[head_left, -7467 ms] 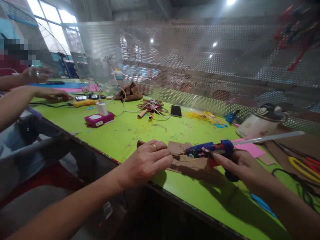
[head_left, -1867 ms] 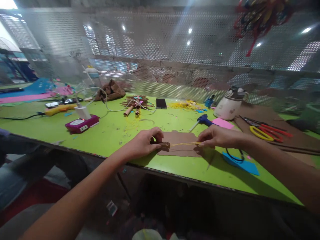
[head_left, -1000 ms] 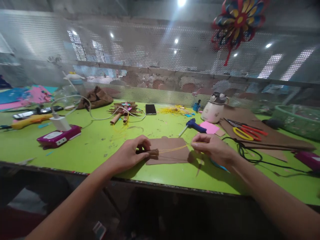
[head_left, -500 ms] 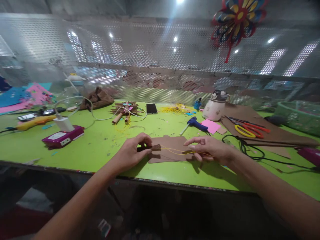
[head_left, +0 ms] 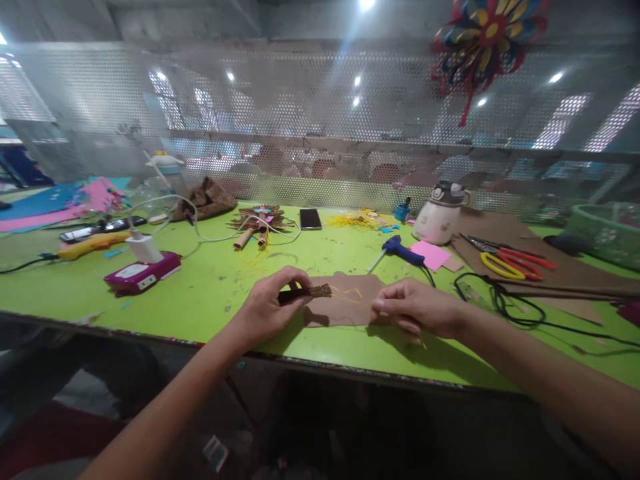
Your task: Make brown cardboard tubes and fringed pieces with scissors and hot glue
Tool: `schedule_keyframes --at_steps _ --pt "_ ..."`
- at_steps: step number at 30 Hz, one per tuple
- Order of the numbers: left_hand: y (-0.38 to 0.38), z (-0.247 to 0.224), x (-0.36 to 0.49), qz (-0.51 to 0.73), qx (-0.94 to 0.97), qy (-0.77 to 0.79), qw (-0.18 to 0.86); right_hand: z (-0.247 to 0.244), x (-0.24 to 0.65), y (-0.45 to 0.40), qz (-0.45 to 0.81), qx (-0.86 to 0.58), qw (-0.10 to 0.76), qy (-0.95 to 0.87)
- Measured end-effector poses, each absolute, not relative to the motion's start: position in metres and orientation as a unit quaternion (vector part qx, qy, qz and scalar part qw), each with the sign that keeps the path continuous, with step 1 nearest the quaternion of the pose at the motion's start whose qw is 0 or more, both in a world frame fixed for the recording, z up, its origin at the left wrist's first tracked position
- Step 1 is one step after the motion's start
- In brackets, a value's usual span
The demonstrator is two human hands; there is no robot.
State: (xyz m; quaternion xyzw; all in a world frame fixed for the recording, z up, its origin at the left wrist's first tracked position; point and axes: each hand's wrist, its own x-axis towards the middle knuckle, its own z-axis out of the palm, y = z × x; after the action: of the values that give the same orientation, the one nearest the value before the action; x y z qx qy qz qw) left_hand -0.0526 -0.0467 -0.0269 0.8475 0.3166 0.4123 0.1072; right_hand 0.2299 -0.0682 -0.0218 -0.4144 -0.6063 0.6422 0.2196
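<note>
My left hand (head_left: 274, 301) is closed around a dark brown rolled-paper tube (head_left: 320, 291), which points right over a flat brown paper sheet (head_left: 345, 313). Short, kinked yellow strands (head_left: 350, 291) stick out of the tube's right end. At the sheet's right edge, my right hand (head_left: 413, 308) is closed with thumb and forefinger pinched together. A bit of yellow string (head_left: 424, 345) shows beneath its lower fingers; the rest is hidden by the hand. A gap separates this hand from the strands at the tube.
Behind the hands lie a blue glue gun (head_left: 403, 251), a phone (head_left: 310, 219), a brown paper craft piece (head_left: 261, 223) and yellow scraps (head_left: 353, 220). Scissors (head_left: 515, 260), a black cable (head_left: 493, 293) and a bottle (head_left: 437, 217) are right; a purple power strip (head_left: 145, 272) is left.
The yellow strands stretched from the tube to my right hand before; now only short ends remain at the tube. My right fingers have closed into a pinch. The view has shifted slightly.
</note>
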Motion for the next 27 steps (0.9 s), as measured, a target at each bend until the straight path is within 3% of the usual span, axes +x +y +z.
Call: schedule_keyframes --at_steps 7,27 --pt "-0.048 -0.027 -0.05 0.419 0.846 0.311 0.105 -0.012 0.233 -0.076 0.545 -0.444 0.238 -0.67" --pt "-0.048 -0.026 -0.052 0.409 0.844 0.328 0.115 -0.007 0.224 -0.065 0.634 -0.443 0.219 -0.595"
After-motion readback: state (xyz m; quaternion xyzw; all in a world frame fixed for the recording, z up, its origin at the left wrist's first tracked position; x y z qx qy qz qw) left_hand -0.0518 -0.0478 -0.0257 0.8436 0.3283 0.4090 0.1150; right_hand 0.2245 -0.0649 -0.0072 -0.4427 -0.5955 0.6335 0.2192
